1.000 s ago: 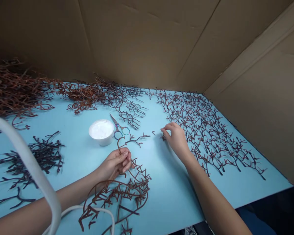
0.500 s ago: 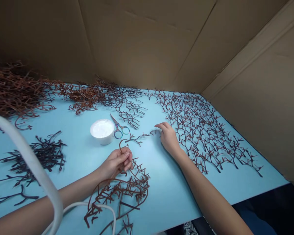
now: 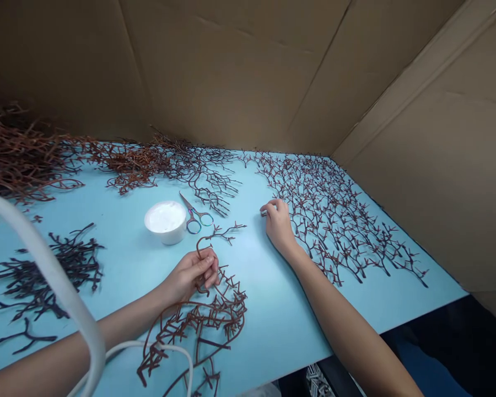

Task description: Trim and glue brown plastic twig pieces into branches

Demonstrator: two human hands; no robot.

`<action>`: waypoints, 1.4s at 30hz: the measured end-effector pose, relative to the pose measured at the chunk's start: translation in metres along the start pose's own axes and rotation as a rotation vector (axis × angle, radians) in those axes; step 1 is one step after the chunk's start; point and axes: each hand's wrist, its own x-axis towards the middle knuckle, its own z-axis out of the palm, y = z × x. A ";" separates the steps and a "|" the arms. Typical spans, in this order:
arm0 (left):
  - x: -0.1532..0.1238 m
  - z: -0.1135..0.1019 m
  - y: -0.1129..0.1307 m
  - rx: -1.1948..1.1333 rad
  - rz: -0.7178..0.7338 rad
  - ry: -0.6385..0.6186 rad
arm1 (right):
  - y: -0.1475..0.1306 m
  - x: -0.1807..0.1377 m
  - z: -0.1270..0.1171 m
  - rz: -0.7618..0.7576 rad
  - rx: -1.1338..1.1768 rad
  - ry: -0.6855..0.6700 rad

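My left hand (image 3: 196, 270) is closed in a pinch on a curved brown stem (image 3: 199, 246), whose hooked end rises above the fingers. Beneath and beside that hand lies a tangle of reddish-brown spiky pieces (image 3: 215, 314). Just past the stem's hook, a small branched twig (image 3: 225, 232) rests on the table. My right hand (image 3: 278, 223) is over the table beside the spread of branches, its fingers curled together. A small dark bit shows at its fingertips, apparently a small twig piece, mostly hidden by the fingers.
Branched twigs (image 3: 326, 215) cover the table's right side. Scissors (image 3: 196, 218) lie beside a white tub (image 3: 165, 220). Dark twigs (image 3: 62, 270) are heaped at left; brown stems (image 3: 20, 154) pile up behind. A white tube (image 3: 62, 281) crosses the near left. Cardboard walls (image 3: 231, 71) enclose the table.
My right hand's fingers have curled in, and the small piece that lay by its fingertips no longer shows on the table. My left hand keeps its hold. The whole view has shifted slightly.
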 end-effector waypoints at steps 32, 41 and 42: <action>-0.007 0.008 0.005 0.494 -0.147 0.020 | -0.094 -0.052 -0.014 -0.033 0.585 -0.387; -0.010 0.006 0.002 0.667 0.002 -0.081 | -0.096 -0.053 -0.014 0.001 0.745 -0.400; -0.011 0.006 0.003 0.655 0.016 -0.093 | -0.098 -0.053 -0.014 0.048 0.833 -0.368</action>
